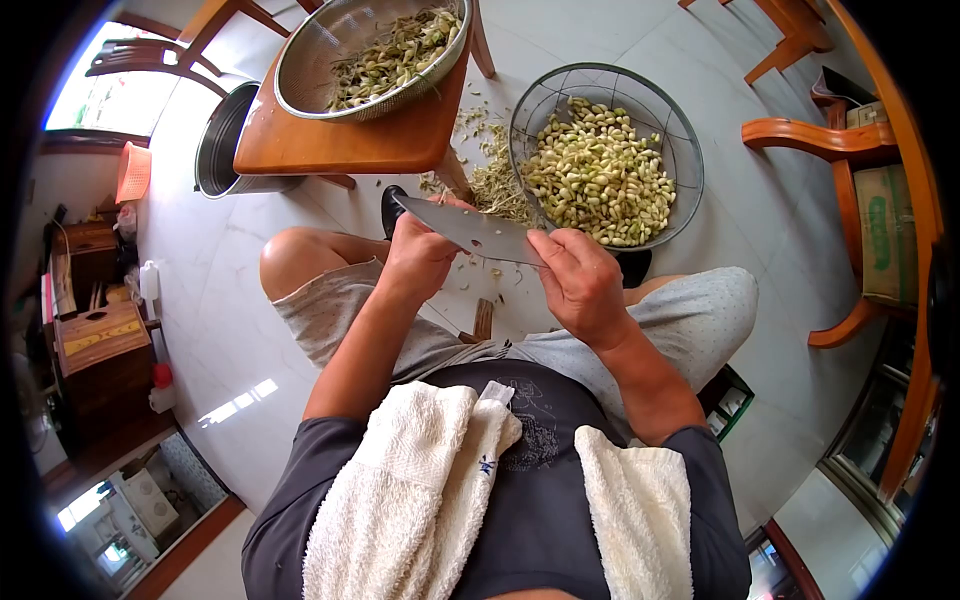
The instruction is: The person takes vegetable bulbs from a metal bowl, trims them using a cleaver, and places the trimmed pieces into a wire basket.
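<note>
A broad-bladed kitchen knife crosses in front of me above the floor, blade pointing left. My right hand is closed around its handle end, with fingers along the blade's heel. My left hand is closed close behind the blade's far end; whatever its fingers pinch is hidden. Past the knife, a round wire-mesh basket on the floor holds many small trimmed white-green bulbs. A perforated metal basin with untrimmed, stringy bulbs stands on a wooden stool at the upper left.
Root and stalk scraps litter the tiles between the stool and the basket. Behind the stool stands a metal pot. Wooden chair legs and a cardboard box are at the right. A towel hangs over my shoulders.
</note>
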